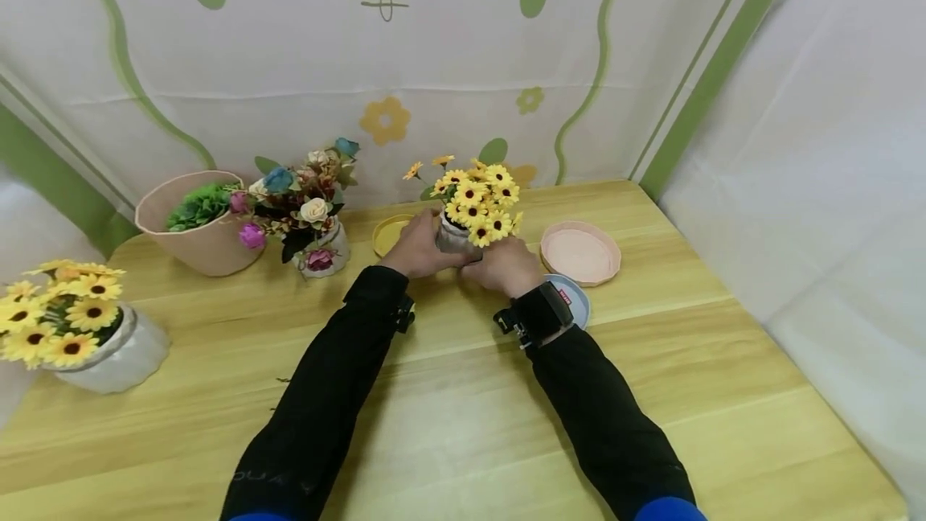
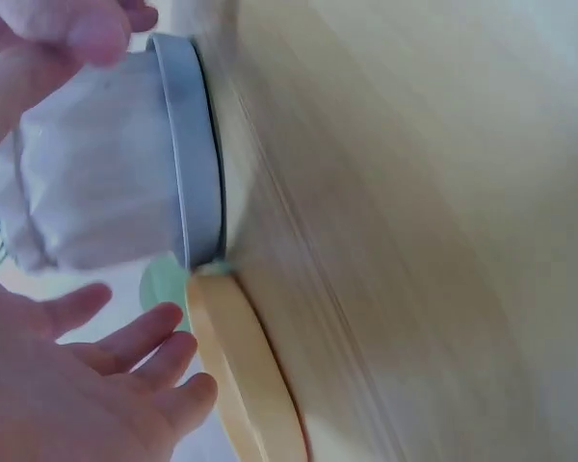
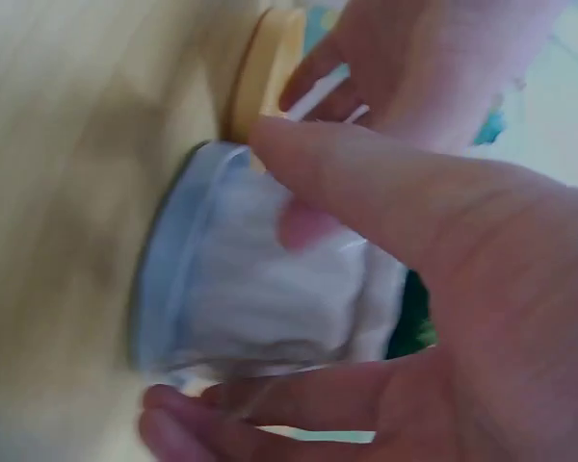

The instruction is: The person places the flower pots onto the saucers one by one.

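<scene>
A whitish flower pot (image 1: 454, 238) with small yellow daisy-like flowers (image 1: 473, 198) stands in a grey-blue saucer (image 2: 195, 154) on the table. To its left is my left hand (image 1: 422, 246); its fingers (image 2: 140, 351) are spread with a gap to the pot, while its thumb lies close to the pot's near side. From the right, my right hand (image 1: 506, 265) holds the pot low down, thumb on one side and fingers (image 3: 188, 423) on the other. The right wrist view is blurred there. Beside the left hand lies a yellow saucer (image 1: 391, 233).
A pink saucer (image 1: 581, 253) and a blue saucer (image 1: 579, 304) lie right of my right hand, the blue one partly behind the wrist. On the left stand a mixed-flower pot (image 1: 336, 244), a large pink pot (image 1: 217, 252) with greenery, and another yellow-flowered pot (image 1: 130, 356). A printed cloth (image 1: 463, 47) hangs behind.
</scene>
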The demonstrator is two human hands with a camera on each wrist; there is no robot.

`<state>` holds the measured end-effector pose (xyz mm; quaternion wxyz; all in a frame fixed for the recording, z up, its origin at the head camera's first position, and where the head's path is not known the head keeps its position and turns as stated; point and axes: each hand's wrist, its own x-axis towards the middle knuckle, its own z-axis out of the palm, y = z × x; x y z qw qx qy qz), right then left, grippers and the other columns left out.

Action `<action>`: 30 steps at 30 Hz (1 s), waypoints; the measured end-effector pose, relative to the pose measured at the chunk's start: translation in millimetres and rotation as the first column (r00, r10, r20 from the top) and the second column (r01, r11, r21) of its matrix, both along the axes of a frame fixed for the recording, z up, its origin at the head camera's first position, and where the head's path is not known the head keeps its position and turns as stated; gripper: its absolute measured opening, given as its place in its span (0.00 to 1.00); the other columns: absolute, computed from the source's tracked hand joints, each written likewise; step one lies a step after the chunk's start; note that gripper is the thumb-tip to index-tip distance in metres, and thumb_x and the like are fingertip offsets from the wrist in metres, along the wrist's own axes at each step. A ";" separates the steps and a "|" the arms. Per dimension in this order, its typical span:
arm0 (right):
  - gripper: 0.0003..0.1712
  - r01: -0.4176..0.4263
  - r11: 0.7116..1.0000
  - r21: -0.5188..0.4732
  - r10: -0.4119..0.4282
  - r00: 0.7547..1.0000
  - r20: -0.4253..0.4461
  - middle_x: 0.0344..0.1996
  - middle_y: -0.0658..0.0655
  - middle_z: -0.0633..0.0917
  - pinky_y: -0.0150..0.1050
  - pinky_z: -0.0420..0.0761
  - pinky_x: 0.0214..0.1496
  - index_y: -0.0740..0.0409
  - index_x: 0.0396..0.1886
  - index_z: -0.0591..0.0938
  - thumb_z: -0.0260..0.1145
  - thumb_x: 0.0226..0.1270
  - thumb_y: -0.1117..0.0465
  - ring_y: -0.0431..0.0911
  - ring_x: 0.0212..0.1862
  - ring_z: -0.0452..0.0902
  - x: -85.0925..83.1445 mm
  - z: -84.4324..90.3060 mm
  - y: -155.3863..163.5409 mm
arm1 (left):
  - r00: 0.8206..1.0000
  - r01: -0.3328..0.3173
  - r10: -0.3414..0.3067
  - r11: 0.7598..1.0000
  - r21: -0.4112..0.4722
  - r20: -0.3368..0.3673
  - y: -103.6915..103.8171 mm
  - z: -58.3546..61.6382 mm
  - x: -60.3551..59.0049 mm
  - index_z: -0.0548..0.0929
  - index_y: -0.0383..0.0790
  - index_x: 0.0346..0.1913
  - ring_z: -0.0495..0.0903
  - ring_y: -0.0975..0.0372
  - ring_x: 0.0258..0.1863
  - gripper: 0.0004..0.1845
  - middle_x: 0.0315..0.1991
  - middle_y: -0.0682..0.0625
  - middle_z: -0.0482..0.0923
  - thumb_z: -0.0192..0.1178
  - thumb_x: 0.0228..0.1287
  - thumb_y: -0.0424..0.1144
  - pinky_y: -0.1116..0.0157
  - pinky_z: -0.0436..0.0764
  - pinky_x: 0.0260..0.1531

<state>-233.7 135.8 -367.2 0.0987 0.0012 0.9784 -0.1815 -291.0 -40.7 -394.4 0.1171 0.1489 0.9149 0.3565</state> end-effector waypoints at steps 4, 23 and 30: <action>0.38 -0.056 0.998 0.040 0.055 0.998 0.029 0.67 0.65 0.82 0.56 0.85 0.58 0.54 0.68 0.83 0.70 0.69 0.35 0.61 0.64 0.80 11.6 11.0 -15.1 | 1.000 0.020 -0.020 1.000 0.021 -0.008 -26.2 4.0 14.5 0.50 0.39 0.85 0.53 0.43 0.84 0.54 0.84 0.36 0.52 0.71 0.69 0.56 0.43 0.64 0.80; 0.67 -0.313 0.933 -0.179 0.284 0.944 -0.168 0.83 0.70 0.56 0.55 0.62 0.86 0.68 0.84 0.53 0.81 0.61 0.42 0.62 0.85 0.52 5.5 -10.9 -71.0 | 0.973 -0.175 0.206 0.955 0.238 -0.109 -178.2 -1.7 131.8 0.61 0.28 0.78 0.62 0.36 0.77 0.37 0.76 0.29 0.64 0.65 0.76 0.39 0.36 0.64 0.77; 0.71 -0.311 0.950 0.021 0.310 0.934 -0.176 0.81 0.76 0.57 0.60 0.62 0.85 0.69 0.84 0.53 0.80 0.58 0.35 0.66 0.83 0.54 -11.8 -14.0 -93.1 | 0.931 -0.343 0.360 0.920 0.191 -0.064 -219.1 -6.5 148.1 0.49 0.26 0.82 0.59 0.32 0.77 0.44 0.79 0.23 0.55 0.64 0.75 0.38 0.35 0.64 0.77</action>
